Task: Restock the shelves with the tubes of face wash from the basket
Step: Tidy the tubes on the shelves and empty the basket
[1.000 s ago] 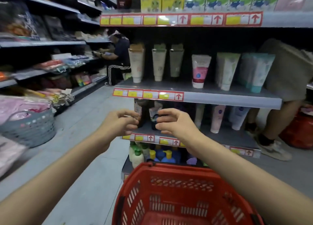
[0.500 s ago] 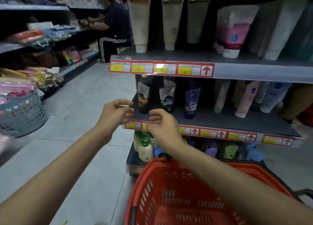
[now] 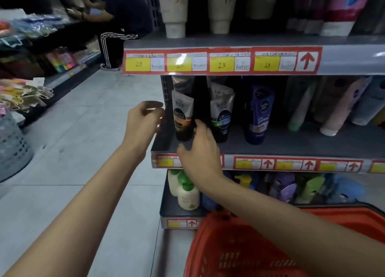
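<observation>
The grip of the right hand [image 3: 199, 151] is closed on the foot of a black tube [image 3: 183, 116] of face wash: the forefinger lies up its right side and the thumb curls under its bottom end, hiding the cap. The tube stands cap down at the left end of the middle shelf [image 3: 291, 145], close to the front edge. Its flat crimped top and upper part are silver-grey with dark lettering, there is an orange band across the middle, and the lower body is black. A second tube of the same kind stands right behind it.

The left hand [image 3: 143, 120] hangs just off the shelf's left end, apart from the tube, with its fingers loosely curled and its grip released, holding nothing.

Just right of the black tube stands a grey tube [image 3: 221, 114] with a green and blue band, and another like it behind. Next comes a dark blue tube [image 3: 259, 114], then pale pink and white tubes leaning further along. Red and yellow price labels [image 3: 220, 61] with red arrows run along the shelf edges. Beige tubes [image 3: 174, 8] stand cap down on the shelf above, and cream bottles [image 3: 187, 195] with green caps sit on the shelf below.

The red basket [image 3: 229, 247] is at the lower right, under the right forearm. Down the tiled aisle a person [image 3: 125, 16] in dark clothes faces the left-hand shelves, and a grey basket [image 3: 12, 149] sits at the far left.
</observation>
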Demonstrator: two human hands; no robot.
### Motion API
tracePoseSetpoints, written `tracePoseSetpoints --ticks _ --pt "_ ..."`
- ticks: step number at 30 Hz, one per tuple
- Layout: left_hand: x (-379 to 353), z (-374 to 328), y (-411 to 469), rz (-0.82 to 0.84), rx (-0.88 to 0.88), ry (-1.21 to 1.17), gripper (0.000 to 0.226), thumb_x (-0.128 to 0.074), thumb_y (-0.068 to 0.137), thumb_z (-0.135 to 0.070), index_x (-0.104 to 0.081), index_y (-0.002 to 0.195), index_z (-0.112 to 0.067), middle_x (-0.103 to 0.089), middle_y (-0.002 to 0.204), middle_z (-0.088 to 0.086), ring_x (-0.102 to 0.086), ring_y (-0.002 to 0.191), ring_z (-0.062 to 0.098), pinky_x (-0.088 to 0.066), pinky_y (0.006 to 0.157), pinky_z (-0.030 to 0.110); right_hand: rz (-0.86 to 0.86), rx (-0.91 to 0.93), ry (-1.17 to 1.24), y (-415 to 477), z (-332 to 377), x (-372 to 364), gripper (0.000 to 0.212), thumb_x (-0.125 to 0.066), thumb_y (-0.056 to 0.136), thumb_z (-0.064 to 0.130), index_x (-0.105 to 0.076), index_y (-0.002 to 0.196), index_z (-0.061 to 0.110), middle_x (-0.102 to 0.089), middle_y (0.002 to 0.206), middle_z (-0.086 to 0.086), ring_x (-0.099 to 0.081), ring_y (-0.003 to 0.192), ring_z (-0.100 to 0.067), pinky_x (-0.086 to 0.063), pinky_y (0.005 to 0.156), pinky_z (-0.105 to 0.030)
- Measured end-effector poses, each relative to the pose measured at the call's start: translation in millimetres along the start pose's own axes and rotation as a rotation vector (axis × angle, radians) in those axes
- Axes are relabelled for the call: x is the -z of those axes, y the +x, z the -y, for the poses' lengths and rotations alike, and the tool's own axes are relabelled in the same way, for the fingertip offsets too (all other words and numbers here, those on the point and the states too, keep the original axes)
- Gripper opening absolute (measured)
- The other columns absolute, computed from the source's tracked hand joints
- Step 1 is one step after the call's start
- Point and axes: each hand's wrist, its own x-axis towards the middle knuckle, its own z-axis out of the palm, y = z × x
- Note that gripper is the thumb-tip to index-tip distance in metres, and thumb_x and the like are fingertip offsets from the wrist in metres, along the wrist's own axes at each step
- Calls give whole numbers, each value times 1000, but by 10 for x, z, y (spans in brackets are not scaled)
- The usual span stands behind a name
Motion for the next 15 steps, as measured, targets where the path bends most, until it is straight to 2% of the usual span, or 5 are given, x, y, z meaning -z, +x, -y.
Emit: tracePoseSetpoints --ticks 3,6,11,15 --pt "-50 83 143 11 10 -63 17 -57 102 -12 -72 107 -17 -75 102 7 -74 96 34 -60 83 42 -19 -66 33 105 17 -138 59 -71 89 19 -45 142 18 -56 129 -5 -59 118 -29 -53 92 -42" --pt "-54 181 278 16 18 -77 20 -53 105 -16 -72 106 -18 -74 97 4 -73 94 31 -60 85 43 -56 -107 21 217 16 -224 60 -77 87 24 -47 138 16 -55 127 -7 -61 115 -32 -55 93 -48" --pt "-85 345 424 47 20 -54 19 -56 104 -17 -75 103 -20 -77 99 6 -72 88 25 -58 77 38 -110 -173 -23 377 -24 -308 55 -82 84 30 -53 128 15 -56 124 -8 -62 111 -30 -55 88 -41" --pt "-150 439 513 55 13 -45 17 -62 101 -15 -76 110 -11 -77 97 6 -71 82 21 -55 66 31 -154 -187 -53 477 -1 -386 53 -83 82 35 -56 121 14 -58 121 -9 -60 113 -32 -54 90 -43"
